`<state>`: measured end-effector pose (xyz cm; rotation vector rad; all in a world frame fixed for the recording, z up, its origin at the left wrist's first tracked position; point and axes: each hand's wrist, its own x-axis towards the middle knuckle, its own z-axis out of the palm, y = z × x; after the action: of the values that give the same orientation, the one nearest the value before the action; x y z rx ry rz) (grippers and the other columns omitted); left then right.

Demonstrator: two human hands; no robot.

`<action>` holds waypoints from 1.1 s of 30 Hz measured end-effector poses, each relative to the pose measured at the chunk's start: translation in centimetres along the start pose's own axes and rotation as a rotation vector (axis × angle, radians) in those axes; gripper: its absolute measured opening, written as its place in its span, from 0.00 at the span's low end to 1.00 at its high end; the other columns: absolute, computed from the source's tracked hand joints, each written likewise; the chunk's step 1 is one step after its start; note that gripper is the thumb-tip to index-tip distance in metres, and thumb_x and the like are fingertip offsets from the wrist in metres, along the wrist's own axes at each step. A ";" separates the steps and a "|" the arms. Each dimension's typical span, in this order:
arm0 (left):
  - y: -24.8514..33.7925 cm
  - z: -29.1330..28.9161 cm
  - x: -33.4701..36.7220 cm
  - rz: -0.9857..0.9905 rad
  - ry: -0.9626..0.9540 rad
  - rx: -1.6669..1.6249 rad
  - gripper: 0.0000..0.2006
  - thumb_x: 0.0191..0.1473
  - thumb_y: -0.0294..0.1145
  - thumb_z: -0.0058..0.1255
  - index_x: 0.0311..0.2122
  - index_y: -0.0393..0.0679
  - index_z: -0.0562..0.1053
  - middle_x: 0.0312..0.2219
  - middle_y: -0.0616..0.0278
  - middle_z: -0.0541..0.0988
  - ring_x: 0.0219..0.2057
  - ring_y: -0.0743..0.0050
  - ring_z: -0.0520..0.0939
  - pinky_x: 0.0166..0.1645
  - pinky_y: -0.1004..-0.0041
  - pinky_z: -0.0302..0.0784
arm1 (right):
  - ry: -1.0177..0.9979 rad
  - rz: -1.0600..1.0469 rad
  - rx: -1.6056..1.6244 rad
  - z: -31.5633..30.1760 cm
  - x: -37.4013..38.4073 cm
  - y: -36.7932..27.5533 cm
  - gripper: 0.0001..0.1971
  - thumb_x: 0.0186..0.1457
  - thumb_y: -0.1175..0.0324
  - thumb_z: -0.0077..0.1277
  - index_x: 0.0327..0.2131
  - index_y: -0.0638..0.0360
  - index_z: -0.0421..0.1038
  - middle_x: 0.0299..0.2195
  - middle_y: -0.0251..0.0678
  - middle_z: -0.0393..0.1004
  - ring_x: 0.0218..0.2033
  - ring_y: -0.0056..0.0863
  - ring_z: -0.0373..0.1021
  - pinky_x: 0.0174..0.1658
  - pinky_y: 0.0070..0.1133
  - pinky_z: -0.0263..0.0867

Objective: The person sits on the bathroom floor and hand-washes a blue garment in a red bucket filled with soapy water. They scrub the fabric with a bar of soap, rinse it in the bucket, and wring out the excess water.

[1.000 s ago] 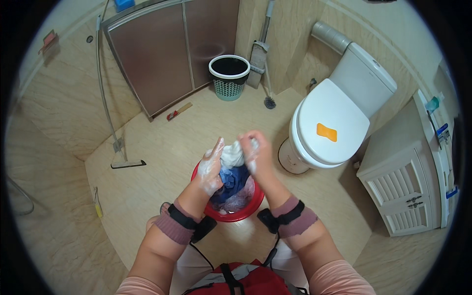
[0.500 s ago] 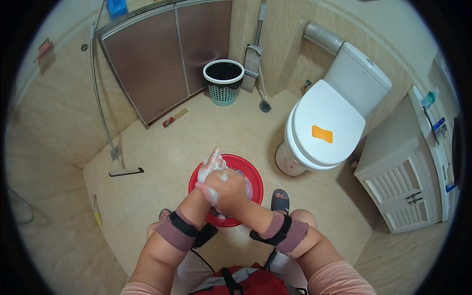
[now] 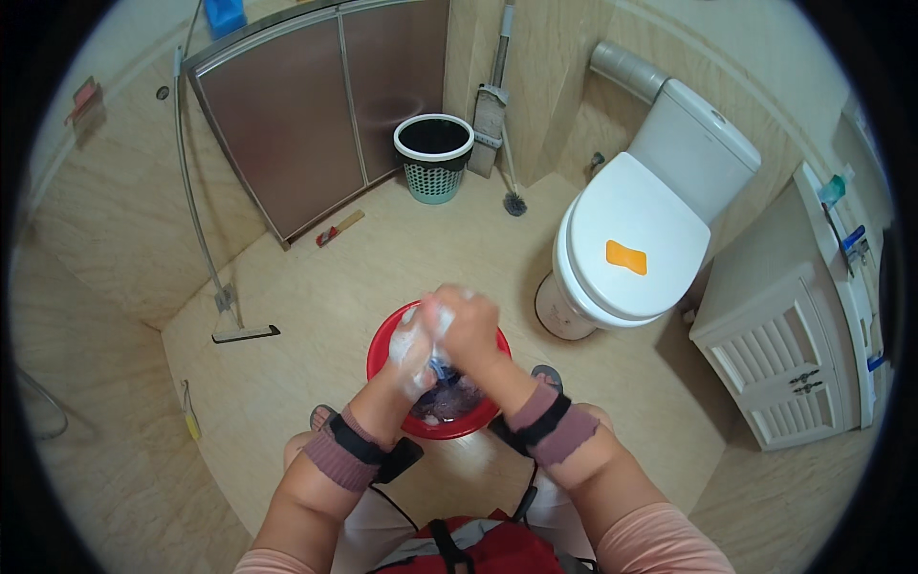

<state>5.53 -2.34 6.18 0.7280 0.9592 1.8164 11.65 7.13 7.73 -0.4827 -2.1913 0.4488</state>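
Observation:
Over a red basin (image 3: pixel 378 356) on the floor, my two hands are pressed together. My left hand (image 3: pixel 409 346) is coated in white suds, and its fingers are partly hidden and smeared by motion. My right hand (image 3: pixel 469 325) is closed against the upper part of the left hand, its fingers curled round the left fingers, also blurred. Inside the basin, beneath my hands, lies dark wet cloth (image 3: pixel 449 400) in water with some foam. A bluish part of the cloth shows just under my palms; whether it touches them I cannot tell.
A white toilet (image 3: pixel 636 239) stands ahead on the right, near a white louvred cabinet (image 3: pixel 779 364). Farther off are a green waste bin (image 3: pixel 433 182) and a toilet brush (image 3: pixel 514 203). A floor squeegee (image 3: pixel 245 334) leans at left; a small red-headed brush (image 3: pixel 339 230) lies on the floor.
My right hand has slid forward and right, from across the left hand toward its fingertips. More of the dark cloth in the basin now shows.

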 end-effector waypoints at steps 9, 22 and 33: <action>-5.6 -8.1 3.7 -0.017 -0.444 -0.659 0.17 0.62 0.47 0.42 0.49 0.46 0.67 0.40 0.67 0.72 0.42 0.77 0.74 0.45 0.75 0.70 | -0.010 -0.241 0.179 0.5 -1.4 -2.9 0.07 0.46 0.65 0.55 0.21 0.49 0.68 0.20 0.35 0.72 0.21 0.38 0.70 0.25 0.33 0.66; -2.3 -1.1 2.0 -0.042 0.172 -0.117 0.16 0.63 0.48 0.40 0.40 0.46 0.69 0.30 0.64 0.76 0.35 0.72 0.78 0.46 0.65 0.74 | -0.017 -0.016 0.037 -0.1 0.1 0.5 0.06 0.48 0.64 0.55 0.24 0.51 0.71 0.21 0.39 0.72 0.21 0.41 0.71 0.24 0.34 0.65; -2.9 -3.3 2.6 -0.359 0.095 -0.640 0.17 0.63 0.50 0.39 0.37 0.47 0.71 0.30 0.63 0.78 0.32 0.69 0.80 0.38 0.69 0.76 | -0.068 0.000 0.030 -0.2 -0.2 -0.5 0.04 0.46 0.65 0.56 0.24 0.50 0.73 0.22 0.37 0.74 0.23 0.39 0.72 0.24 0.32 0.66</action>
<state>3.17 -0.20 2.18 0.0652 0.4709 1.6988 11.86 6.63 7.91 -0.4570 -2.2468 0.5043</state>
